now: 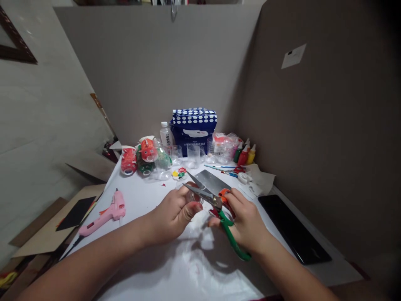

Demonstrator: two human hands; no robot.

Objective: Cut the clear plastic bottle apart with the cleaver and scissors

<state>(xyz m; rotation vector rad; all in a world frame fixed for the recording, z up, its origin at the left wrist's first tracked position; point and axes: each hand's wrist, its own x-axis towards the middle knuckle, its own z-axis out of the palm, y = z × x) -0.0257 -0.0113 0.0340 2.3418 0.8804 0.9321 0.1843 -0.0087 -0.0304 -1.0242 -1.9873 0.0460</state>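
My right hand (247, 221) grips green and orange-handled scissors (219, 209), whose blades are parted and point left and away. My left hand (175, 213) is closed round a small clear plastic piece (193, 197) held right at the blades. Both hands hover over the white table sheet (150, 200) near its middle. A grey sheet (213, 180) lies flat just behind the scissors.
A pink glue gun (105, 214) lies at the left. At the back stand painted bottle pieces (140, 158), a water bottle (165, 134), clear cups (192, 155), a blue dotted pack (193, 127) and paint bottles (244, 154). A black slab (293, 228) lies right. Grey partition walls enclose the table.
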